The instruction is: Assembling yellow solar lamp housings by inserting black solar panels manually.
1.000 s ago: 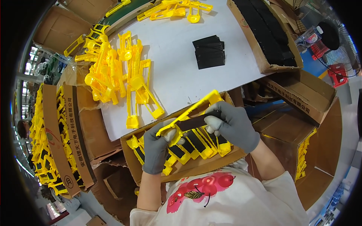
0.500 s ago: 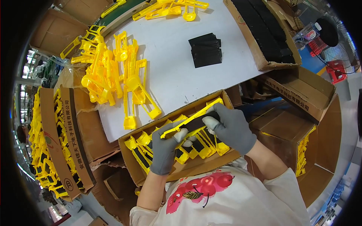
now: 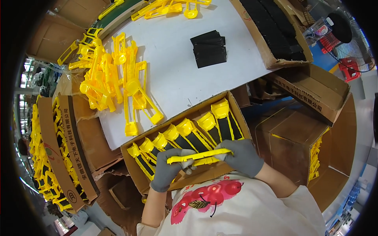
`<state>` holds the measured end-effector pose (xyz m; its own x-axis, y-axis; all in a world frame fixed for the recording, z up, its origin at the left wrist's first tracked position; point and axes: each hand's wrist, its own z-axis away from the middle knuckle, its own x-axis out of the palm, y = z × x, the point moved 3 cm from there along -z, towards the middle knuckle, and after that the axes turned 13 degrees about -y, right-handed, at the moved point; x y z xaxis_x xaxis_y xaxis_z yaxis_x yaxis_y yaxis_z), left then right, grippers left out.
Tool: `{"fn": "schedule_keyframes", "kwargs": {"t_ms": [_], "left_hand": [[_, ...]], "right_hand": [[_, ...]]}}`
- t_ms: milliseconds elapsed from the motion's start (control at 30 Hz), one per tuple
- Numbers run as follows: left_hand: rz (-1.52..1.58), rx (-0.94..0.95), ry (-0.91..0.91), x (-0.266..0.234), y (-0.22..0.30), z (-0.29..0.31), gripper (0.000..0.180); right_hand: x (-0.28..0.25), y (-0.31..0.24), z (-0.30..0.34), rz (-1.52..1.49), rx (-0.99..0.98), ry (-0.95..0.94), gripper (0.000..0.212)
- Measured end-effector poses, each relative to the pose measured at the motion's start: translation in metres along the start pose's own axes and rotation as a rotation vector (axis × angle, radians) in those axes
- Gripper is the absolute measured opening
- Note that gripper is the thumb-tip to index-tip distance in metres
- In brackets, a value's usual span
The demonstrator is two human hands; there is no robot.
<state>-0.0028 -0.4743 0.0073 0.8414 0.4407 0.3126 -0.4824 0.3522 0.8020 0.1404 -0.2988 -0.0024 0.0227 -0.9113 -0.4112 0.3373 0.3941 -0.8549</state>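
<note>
My gloved left hand (image 3: 169, 167) and my gloved right hand (image 3: 245, 158) grip opposite ends of a yellow plastic frame (image 3: 201, 156), held almost level and seen edge-on. Its inner face is hidden from me. The frame is above the near side of an open cardboard box (image 3: 238, 108). Inside the box, several yellow frames with black panels (image 3: 188, 128) lean in a row. Parts of them are covered by my hands.
On the white table (image 3: 169, 78) lie a pile of yellow frames (image 3: 103, 80) and a stack of black sheets (image 3: 210, 51). A carton of black sheets (image 3: 275, 33) stands at the far right. Another carton (image 3: 59, 145) with yellow frames is at the left, and more cartons (image 3: 291, 137) at the right.
Both hands have come down and nearer to me with the yellow frame, which went from slanted to nearly level. Its black panel no longer shows, and more of the box's row is visible.
</note>
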Motion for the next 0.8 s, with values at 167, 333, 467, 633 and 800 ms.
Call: {"fn": "schedule_keyframes", "kwargs": {"t_ms": [167, 333, 467, 633, 800], "left_hand": [[-0.061, -0.077, 0.114, 0.000, 0.014, -0.009, 0.022], [-0.632, -0.114, -0.010, -0.026, 0.038, -0.044, 0.043], [-1.323, 0.068, 0.179, -0.014, 0.057, -0.047, 0.050], [-1.623, 0.216, 0.572, -0.074, 0.107, -0.056, 0.053], [-1.878, 0.375, 0.276, -0.143, 0.123, -0.075, 0.064]], "right_hand": [[0.006, 0.003, 0.003, 0.155, 0.129, -0.015, 0.030], [-0.008, -0.004, -0.003, 0.286, 0.149, -0.305, 0.045], [-0.029, -0.014, -0.010, 0.399, 0.091, -0.318, 0.046], [-0.083, -0.007, -0.047, 0.463, -0.073, 0.196, 0.023], [-0.133, 0.007, -0.133, 0.552, -0.202, 0.431, 0.018]]}}
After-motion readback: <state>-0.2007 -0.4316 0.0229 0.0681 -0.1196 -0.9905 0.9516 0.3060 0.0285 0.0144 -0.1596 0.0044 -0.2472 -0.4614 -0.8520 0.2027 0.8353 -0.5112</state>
